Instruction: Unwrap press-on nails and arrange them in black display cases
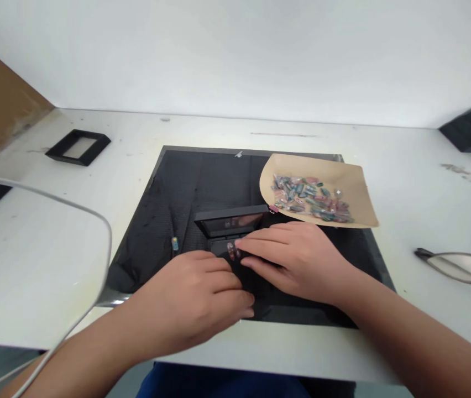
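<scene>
Fingers of the right hand [297, 260] pinch a tiny colourful piece [232, 251] just over a small open black box [231, 226] on the black mat [169, 221]. The left hand [198, 301] lies curled on the mat near the box, holding nothing I can see. A brown paper sheet [355, 193] nearby holds a pile of small colourful pieces [310, 198].

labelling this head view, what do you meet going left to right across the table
black frame → small capsule on the mat → left hand → right hand → scissors
</scene>
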### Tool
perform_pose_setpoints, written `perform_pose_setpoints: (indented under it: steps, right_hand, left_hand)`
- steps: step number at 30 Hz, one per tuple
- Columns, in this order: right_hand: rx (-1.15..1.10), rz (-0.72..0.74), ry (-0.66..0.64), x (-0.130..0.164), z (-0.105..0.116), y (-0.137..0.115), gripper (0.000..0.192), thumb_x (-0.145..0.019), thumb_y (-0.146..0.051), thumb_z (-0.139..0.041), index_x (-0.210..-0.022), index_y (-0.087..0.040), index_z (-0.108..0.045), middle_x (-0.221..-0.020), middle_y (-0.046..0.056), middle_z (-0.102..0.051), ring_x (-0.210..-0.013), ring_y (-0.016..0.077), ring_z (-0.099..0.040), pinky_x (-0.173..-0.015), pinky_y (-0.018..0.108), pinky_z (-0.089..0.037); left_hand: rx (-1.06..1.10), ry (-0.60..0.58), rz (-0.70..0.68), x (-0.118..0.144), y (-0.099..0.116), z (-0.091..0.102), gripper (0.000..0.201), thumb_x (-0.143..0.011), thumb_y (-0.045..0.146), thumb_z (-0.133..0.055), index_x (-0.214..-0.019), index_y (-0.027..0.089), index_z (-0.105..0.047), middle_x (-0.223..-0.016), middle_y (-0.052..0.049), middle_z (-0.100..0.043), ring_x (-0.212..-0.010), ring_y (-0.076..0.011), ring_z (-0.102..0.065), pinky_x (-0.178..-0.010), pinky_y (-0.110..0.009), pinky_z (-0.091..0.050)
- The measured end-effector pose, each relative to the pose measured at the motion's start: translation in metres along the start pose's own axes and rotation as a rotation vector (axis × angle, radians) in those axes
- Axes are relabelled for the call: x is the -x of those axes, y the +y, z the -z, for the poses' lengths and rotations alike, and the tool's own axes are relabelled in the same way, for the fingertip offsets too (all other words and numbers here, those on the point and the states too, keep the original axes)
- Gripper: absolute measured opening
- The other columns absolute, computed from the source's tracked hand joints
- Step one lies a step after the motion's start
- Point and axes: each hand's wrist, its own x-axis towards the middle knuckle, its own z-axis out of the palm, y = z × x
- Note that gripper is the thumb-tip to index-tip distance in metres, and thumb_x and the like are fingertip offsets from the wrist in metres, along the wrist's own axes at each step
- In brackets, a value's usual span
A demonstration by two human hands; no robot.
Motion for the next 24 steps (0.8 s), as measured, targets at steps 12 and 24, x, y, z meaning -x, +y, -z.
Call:
perform_pose_setpoints:
  steps: [12, 24]
  right_hand:
    - [0.557, -0.794, 0.332, 0.014, 0.056, 0.073, 0.02, -0.089, -0.035, -0.064, -0.094, -0.024, -0.079, -0.074, 0.005, -0.067, -0.072, 0.0244, -0.062, -0.062, 0.035, -0.04]
    - [0.562, -1.022, -0.267, 0.009, 0.051, 0.08, 0.041, -0.096, -0.044, -0.048, -0.124, -0.034, -0.075, -0.097, 0.01, -0.078, -0.092, 0.0344, -0.07, -0.071, 0.041, -0.046]
  left_hand:
    - [0.021, 0.024, 0.018, 0.0, 0.002, -0.002, 0.019, -0.102, 0.03, -0.056, -0.098, 0.019, -0.071, -0.076, 0.001, -0.073, -0.074, -0.0152, -0.068, -0.074, -0.029, -0.054]
    - [0.006, 0.013, 0.019, 0.0, 0.002, -0.003, 0.02, -0.102, 0.031, -0.054, -0.102, 0.021, -0.072, -0.076, -0.001, -0.072, -0.075, -0.0153, -0.066, -0.074, -0.027, -0.052]
